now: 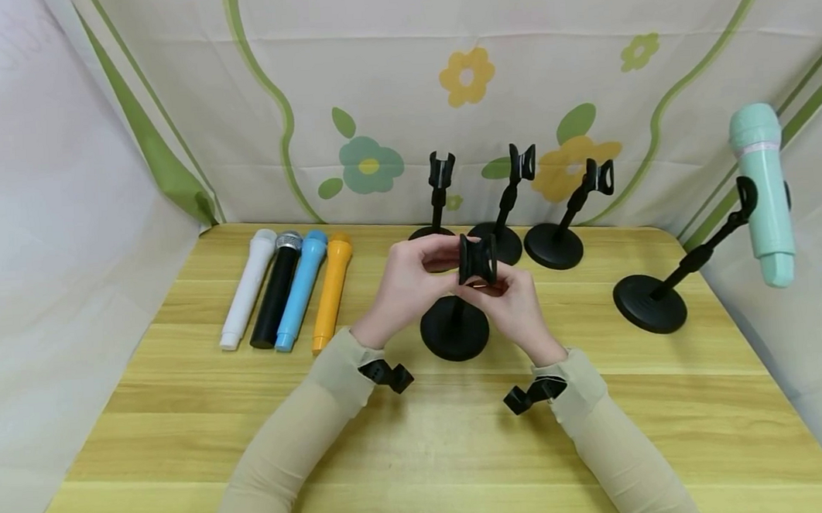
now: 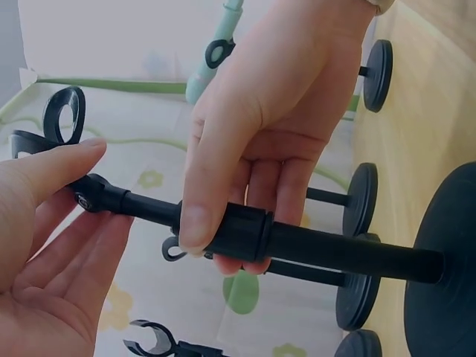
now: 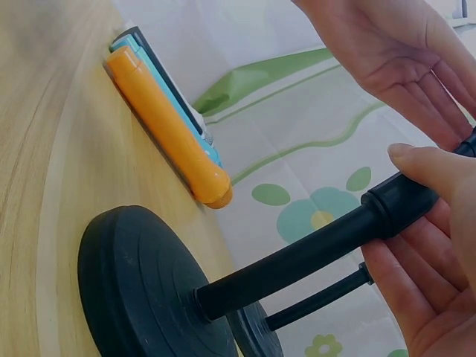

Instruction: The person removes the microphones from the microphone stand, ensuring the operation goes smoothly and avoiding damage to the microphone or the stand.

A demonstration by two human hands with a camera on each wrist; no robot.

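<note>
Both hands are on a black desktop microphone stand (image 1: 454, 330), whose round base is down at the wooden table and whose clip (image 1: 477, 260) points up. My left hand (image 1: 415, 283) pinches the stand just below the clip, thumb on one side and fingers under the joint (image 2: 91, 193). Lower down, my right hand (image 1: 511, 301) grips the thick collar (image 2: 242, 229) of the pole between thumb and fingers. No microphone sits in this clip. Part of the pole is hidden behind the hands in the head view.
White, black, blue and orange microphones (image 1: 332, 291) lie side by side at the left. Several black stands, one of them a stand (image 1: 554, 246) with a bare clip, line the back. At the right, another stand (image 1: 651, 304) holds a mint-green microphone (image 1: 766, 191). A patterned curtain (image 1: 387, 72) hangs behind.
</note>
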